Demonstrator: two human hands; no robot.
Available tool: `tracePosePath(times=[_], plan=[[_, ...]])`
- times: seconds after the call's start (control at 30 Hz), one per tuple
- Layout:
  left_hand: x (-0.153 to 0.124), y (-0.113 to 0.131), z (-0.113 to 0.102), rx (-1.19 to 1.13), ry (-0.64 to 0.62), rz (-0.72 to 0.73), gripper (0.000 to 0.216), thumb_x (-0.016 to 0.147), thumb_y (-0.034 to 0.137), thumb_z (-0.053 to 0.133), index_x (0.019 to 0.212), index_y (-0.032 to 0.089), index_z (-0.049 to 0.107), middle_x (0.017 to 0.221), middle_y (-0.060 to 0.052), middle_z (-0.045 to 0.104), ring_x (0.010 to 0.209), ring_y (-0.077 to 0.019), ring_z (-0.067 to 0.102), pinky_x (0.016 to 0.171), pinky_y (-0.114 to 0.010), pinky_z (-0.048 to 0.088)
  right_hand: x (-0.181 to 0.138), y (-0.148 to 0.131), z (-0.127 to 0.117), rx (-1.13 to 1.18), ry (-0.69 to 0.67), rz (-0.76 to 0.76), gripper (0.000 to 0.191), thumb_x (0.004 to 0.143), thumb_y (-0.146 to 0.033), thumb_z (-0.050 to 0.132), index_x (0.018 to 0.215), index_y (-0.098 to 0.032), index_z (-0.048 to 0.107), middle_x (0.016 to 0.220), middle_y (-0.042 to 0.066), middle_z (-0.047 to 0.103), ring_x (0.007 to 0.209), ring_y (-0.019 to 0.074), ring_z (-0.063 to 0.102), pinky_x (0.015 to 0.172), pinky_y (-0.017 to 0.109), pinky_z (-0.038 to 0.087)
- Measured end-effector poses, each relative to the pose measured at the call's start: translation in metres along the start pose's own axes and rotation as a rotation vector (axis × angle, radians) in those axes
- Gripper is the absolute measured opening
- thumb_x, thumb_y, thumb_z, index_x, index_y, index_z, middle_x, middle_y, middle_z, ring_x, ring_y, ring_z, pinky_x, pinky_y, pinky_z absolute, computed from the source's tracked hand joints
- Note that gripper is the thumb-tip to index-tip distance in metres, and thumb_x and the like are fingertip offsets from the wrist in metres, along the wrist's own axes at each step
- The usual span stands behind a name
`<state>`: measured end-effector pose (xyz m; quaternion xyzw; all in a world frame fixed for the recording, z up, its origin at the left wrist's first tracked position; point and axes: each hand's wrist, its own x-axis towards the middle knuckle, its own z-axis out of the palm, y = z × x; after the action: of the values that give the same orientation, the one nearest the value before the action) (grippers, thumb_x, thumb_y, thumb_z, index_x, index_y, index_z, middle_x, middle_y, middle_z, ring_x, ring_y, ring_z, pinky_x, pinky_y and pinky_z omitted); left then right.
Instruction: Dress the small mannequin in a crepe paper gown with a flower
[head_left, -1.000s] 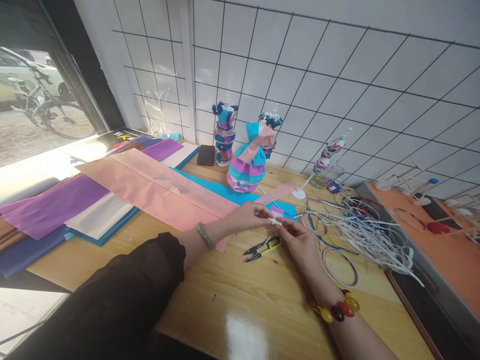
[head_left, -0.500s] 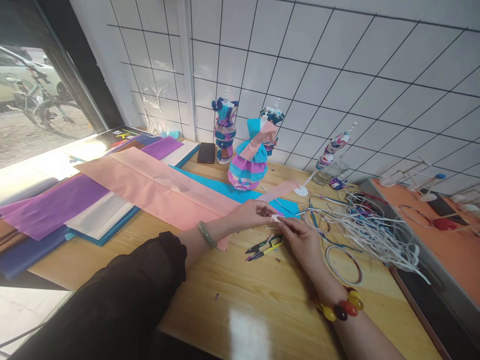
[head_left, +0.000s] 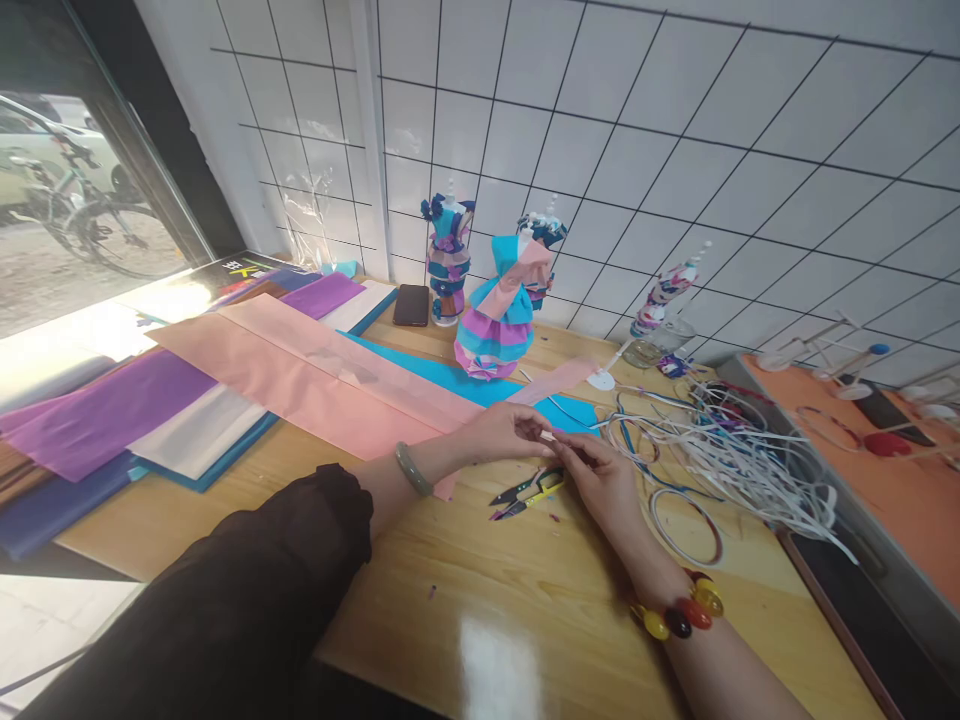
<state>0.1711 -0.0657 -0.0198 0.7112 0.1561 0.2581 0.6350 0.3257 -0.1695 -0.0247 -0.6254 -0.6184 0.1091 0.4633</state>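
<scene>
My left hand [head_left: 512, 430] and my right hand [head_left: 596, 465] meet above the wooden table, fingertips pinched. Between them is a small white piece [head_left: 548, 436], too small to name surely; both hands hold it. Just below the fingers lies a pair of yellow and black thread snips [head_left: 525, 494]. Behind my hands stands a small dress form in a ruffled dress of blue, pink and purple paper [head_left: 495, 325]. A blue paper sheet [head_left: 442, 375] and a large peach paper sheet [head_left: 300, 370] lie to the left, the peach one reaching under my left forearm.
Tangled white and blue strips [head_left: 750, 470] lie at the right, with a roll of tape [head_left: 686, 527] nearer. Other dressed forms [head_left: 450, 255] stand along the tiled wall. A phone [head_left: 412, 305] lies at the back. Stacked purple, white and blue papers [head_left: 112, 420] cover the left side.
The small white piece has turned slightly between my fingertips and shows differently. Both hands stay in nearly the same place; the things on the table have not moved.
</scene>
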Motion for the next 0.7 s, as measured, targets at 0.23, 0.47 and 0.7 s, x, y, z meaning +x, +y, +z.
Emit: tracePosePath(times=[0.23,0.47,0.7], plan=[[0.0,0.003,-0.002,0.187,0.078,0.03,0.031,0.071,0.041,0.066,0.086,0.014,0.069,0.085,-0.006,0.07,0.082,-0.0151,0.062,0.073,-0.024,0.047,0.0,-0.003,0.0,-0.007,-0.016,0.014,0.02,0.082,-0.035,0.057,0.088,-0.022,0.071,0.089,0.007,0.071,0.083,0.0212,0.064,0.074,0.035,0.05],[0.0,0.005,-0.002,0.239,0.116,0.034,0.03,0.071,0.042,0.066,0.081,0.014,0.07,0.082,-0.005,0.07,0.081,-0.0158,0.062,0.072,-0.024,0.046,-0.001,-0.009,0.001,0.047,0.017,0.137,0.026,0.077,-0.041,0.061,0.088,-0.02,0.07,0.085,0.007,0.071,0.072,0.0201,0.065,0.065,0.034,0.052],[0.0,0.006,-0.004,0.146,0.111,-0.047,0.033,0.067,0.045,0.069,0.083,0.015,0.071,0.084,-0.004,0.07,0.084,-0.0172,0.062,0.073,-0.025,0.046,0.0,-0.014,0.0,0.245,0.064,0.301,0.027,0.07,-0.042,0.069,0.082,-0.019,0.071,0.078,0.006,0.073,0.069,0.0215,0.067,0.065,0.036,0.055]])
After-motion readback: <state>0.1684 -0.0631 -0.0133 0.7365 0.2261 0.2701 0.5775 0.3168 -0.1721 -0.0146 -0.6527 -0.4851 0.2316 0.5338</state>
